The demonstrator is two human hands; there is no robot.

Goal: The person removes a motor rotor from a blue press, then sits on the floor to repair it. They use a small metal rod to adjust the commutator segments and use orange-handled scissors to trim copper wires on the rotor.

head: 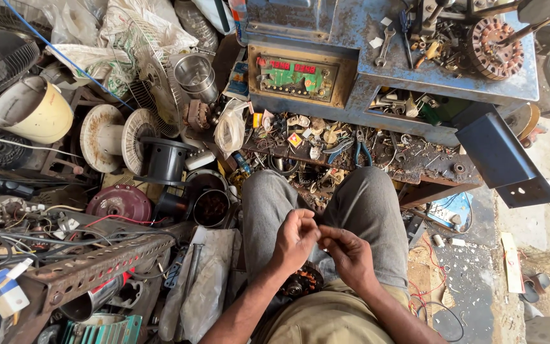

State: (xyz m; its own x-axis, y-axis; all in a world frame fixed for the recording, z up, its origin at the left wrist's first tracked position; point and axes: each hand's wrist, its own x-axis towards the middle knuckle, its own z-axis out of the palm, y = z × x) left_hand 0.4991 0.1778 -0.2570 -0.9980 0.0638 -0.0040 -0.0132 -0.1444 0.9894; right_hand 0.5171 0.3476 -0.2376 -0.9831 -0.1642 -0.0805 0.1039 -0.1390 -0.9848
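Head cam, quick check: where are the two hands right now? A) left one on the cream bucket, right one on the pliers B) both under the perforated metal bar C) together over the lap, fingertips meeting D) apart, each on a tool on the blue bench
C: the left hand and right hand meet fingertip to fingertip above the grey-trousered knees, well short of the blue bench.

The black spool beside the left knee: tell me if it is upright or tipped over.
Upright. The black spool stands on one flange among the clutter, with the other flange on top, its round rim facing the camera.

Dark wound motor part (300,283) on lap
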